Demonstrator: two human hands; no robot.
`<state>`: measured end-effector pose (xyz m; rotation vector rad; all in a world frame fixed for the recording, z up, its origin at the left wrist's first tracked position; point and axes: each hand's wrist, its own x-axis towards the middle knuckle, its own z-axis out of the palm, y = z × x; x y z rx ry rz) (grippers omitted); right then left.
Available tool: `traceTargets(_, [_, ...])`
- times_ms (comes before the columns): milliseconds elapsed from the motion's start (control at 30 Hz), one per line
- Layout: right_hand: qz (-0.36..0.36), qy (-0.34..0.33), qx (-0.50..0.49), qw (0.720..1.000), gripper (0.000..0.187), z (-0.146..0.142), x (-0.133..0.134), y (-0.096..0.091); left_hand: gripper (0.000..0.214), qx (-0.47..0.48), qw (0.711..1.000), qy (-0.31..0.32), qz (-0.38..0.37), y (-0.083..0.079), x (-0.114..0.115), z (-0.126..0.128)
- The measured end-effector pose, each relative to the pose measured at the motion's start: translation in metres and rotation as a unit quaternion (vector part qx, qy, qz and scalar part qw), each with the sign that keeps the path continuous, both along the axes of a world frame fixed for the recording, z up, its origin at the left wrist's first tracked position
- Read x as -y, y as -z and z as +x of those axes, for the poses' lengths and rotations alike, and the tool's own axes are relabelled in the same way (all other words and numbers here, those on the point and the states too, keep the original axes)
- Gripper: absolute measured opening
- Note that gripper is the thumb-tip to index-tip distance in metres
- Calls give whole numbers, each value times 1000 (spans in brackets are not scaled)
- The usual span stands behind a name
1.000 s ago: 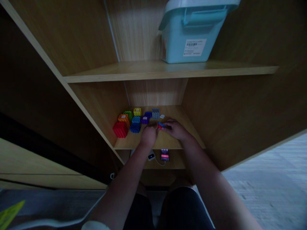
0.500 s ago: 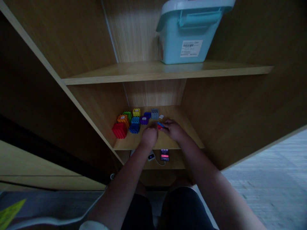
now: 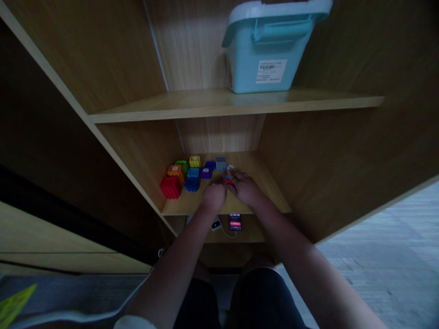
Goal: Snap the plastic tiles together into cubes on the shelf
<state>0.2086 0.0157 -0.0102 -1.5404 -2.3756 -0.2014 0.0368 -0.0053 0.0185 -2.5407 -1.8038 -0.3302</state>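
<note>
The fingers of the right hand (image 3: 245,188) are clamped on a small red-and-blue ridged piece (image 3: 228,181), fingertips at its far side. The left hand (image 3: 214,196) is up against the piece's left side; its fingers are curled out of sight, so I cannot tell how they grip. The piece is between the two hands, over the middle shelf (image 3: 254,206).

Just beyond the right fingertips lies a small white card (image 3: 230,167), with a grey ridged block (image 3: 221,163) to its left. Farther left are a purple block (image 3: 206,172) with a pale label, a dark blue block (image 3: 210,165) behind it, a light blue block (image 3: 193,173), a blue block (image 3: 191,184), a yellow block (image 3: 195,161), a green block (image 3: 181,165), an orange block (image 3: 175,172) and, leftmost, a red block (image 3: 170,188).

On the nearer, lower shelf (image 3: 252,234) lie a lit phone (image 3: 235,222) and a white device (image 3: 216,225). A light blue bin (image 3: 264,71) stands on the upper shelf (image 3: 192,104).
</note>
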Motion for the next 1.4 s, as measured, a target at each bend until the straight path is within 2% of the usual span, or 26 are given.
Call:
traceTargets(300, [21, -38, -47, 998, 61, -1, -1, 5, 53, -20, 1000, 8, 20, 3, -1, 1])
traceTargets(533, [30, -38, -55, 997, 58, -4, -1, 6, 60, -40, 999, 9, 5, 2, 1, 1])
traceTargets(933, [26, -34, -60, 997, 57, 0, -3, 5, 52, -43, 999, 5, 3, 1, 0, 0])
traceTargets(1133, [24, -50, -89, 994, 45, 7, -5, 2, 40, -14, 1000, 14, 2, 3, -2, -1])
traceTargets(1400, [12, -67, -133, 989, 38, 10, -6, 1, 41, 2, 1000, 5, -7, 4, -4, -3])
